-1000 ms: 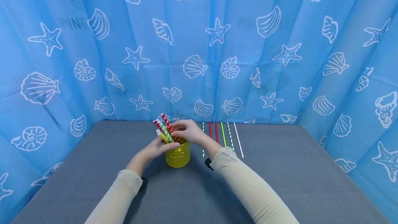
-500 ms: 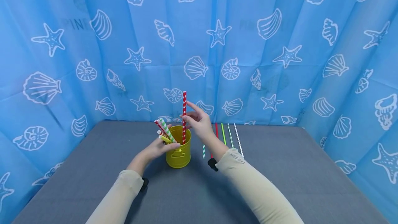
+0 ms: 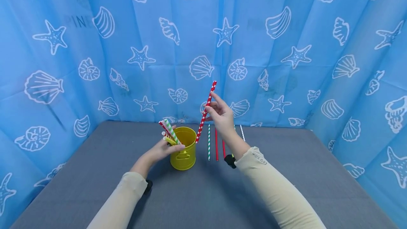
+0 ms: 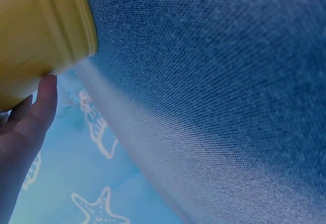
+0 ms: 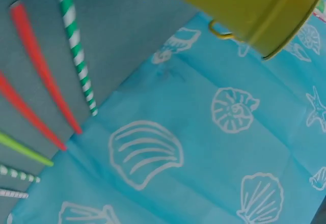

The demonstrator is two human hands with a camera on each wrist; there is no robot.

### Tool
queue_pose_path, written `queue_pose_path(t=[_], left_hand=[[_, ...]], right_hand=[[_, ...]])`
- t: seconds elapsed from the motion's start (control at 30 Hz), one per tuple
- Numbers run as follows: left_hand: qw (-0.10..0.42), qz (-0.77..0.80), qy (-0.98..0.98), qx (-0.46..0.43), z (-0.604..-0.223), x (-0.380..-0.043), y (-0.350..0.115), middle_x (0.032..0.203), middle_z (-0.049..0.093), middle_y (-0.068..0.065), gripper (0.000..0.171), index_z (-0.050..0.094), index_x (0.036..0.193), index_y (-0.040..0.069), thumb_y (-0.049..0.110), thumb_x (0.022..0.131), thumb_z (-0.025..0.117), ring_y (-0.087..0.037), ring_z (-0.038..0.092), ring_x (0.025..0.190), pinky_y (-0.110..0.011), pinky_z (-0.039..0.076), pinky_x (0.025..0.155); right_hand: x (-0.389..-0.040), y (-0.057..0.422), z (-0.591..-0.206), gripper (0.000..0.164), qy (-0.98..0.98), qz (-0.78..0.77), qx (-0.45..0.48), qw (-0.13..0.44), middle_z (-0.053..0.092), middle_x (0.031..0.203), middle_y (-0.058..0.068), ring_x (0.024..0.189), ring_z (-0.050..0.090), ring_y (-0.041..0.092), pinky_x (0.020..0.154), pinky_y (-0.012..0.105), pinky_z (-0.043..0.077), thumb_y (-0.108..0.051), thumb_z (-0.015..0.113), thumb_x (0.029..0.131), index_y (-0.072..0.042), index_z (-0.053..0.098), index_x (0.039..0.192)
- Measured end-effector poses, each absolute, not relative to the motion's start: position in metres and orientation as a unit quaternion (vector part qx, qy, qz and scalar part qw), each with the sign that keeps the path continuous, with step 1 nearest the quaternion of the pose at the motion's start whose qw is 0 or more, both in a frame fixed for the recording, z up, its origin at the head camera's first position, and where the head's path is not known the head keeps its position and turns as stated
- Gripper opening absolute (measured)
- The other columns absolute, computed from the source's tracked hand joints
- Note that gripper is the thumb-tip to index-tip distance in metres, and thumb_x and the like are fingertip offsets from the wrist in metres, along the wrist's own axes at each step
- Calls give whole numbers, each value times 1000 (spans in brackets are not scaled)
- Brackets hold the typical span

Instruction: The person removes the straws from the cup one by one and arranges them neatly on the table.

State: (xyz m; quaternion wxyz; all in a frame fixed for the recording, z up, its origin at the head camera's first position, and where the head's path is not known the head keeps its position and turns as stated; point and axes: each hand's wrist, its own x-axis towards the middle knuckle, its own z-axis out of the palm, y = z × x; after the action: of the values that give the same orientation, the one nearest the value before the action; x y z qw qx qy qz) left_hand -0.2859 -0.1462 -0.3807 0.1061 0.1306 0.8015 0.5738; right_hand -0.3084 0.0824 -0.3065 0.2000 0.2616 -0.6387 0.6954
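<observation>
My left hand (image 3: 160, 151) grips the near left side of a yellow metal bucket (image 3: 188, 162), its thumb at the rim. In the left wrist view, its fingers (image 4: 47, 94) lie against the bucket's wall. Several paper straws lean to the left in the bucket, among them a green-and-white striped straw (image 3: 172, 132) and a yellow straw (image 3: 169, 140). Up and to the right of the bucket, my right hand (image 3: 222, 117) pinches a red straw with white spots (image 3: 201, 129) between thumb and fingers. This straw tilts to the right, its lower end beside the bucket's rim.
A row of straws lies on the grey cloth right of the bucket: a green-and-white striped straw (image 3: 209, 146), two red straws (image 3: 217, 147), then a lime green straw (image 5: 25, 148), another green striped straw (image 5: 19, 174) and a white patterned straw (image 5: 12, 194). A blue shell-print curtain (image 3: 254, 38) hangs behind.
My right hand has drawn the red spotted straw up out of the bucket and carried it to the right. My left hand has stayed at the bucket.
</observation>
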Motion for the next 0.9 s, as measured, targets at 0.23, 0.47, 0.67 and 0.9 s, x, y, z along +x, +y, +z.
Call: queue_pose_path(t=[0.23,0.47,0.67,0.9], left_hand=[[107,569,805,127,-381,-286,-146,148,33,-20,88,4,155,11,24,93,65,-38,30,135,-60,19,112],[111,573,802,128,-380,-286,-148,150,29,-21,88,3,156,11,23,94,64,-38,29,135,-60,18,112],[112,572,802,131,-379,-286,-149,149,29,-21,88,3,156,12,23,94,64,-37,29,135,-58,19,113],[109,571,800,145,-379,-287,-149,145,35,-23,91,1,156,11,26,93,66,-38,31,134,-59,20,112]], right_hand=[[-307,104,-319,51,-721,638,225,147,60,96,16,80,62,12,70,31,57,2,66,90,-4,51,139],[-301,120,-341,53,-782,574,224,99,63,92,13,82,57,17,69,22,48,-4,70,88,-4,50,138],[-293,125,-361,51,-800,545,244,56,62,86,10,76,54,16,67,24,46,0,69,87,2,50,135],[-285,131,-374,52,-818,521,240,25,61,82,6,73,54,17,61,25,45,1,71,85,7,50,132]])
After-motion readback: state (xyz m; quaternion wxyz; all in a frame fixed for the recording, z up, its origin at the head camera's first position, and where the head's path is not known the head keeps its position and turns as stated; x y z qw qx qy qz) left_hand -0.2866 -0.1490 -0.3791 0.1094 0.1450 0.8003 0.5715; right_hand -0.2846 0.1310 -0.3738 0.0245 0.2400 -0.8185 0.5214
